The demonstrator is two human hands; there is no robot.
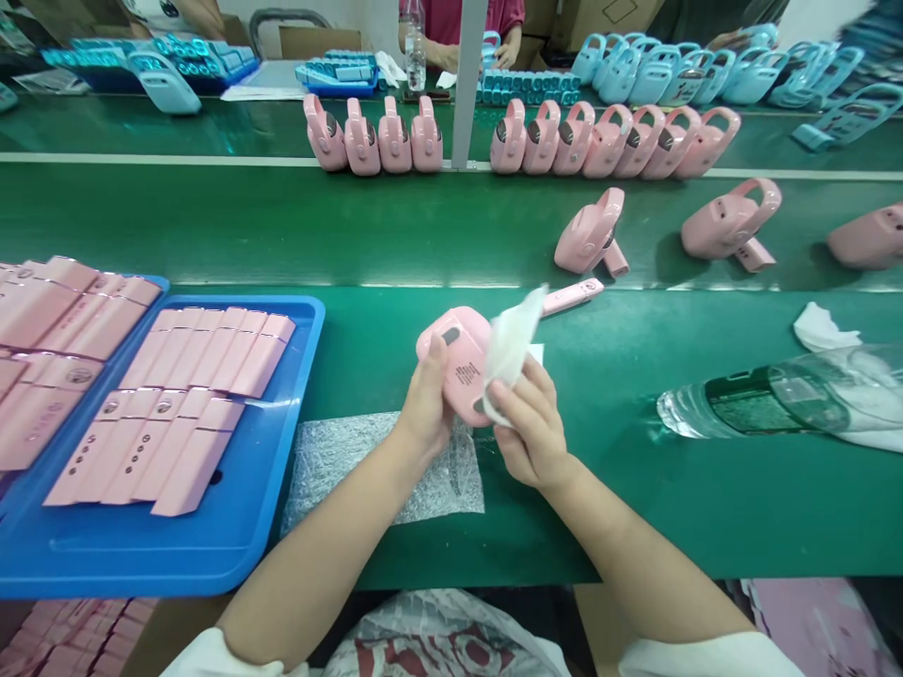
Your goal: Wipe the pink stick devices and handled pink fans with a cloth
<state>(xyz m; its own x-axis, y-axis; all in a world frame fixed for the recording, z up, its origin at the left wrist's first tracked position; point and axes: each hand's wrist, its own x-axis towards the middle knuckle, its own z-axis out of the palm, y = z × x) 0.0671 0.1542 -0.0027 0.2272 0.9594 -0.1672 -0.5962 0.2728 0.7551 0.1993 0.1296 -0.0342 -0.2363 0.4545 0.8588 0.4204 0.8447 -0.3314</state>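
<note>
My left hand (427, 404) is closed round a rounded pink plastic device (466, 362). Its underside faces me, with small dark print and a dark oval spot near the top. A white wipe (514, 338) is pinched in my right hand (529, 423) and lies against the device's right edge. Just beyond my hands, a slim pink stick (573, 296) rests on the green bench, partly covered by the wipe. Under my left wrist lies a sheet of bubble wrap (451, 480).
A blue tray (246, 555) with rows of pink bars stands at left. A clear bottle (748, 400) lies at right beside crumpled tissue (822, 329). Pink handled devices (589, 230) stand beyond, with more along a ledge. Across the bench is a person in a dark pink top (504, 14).
</note>
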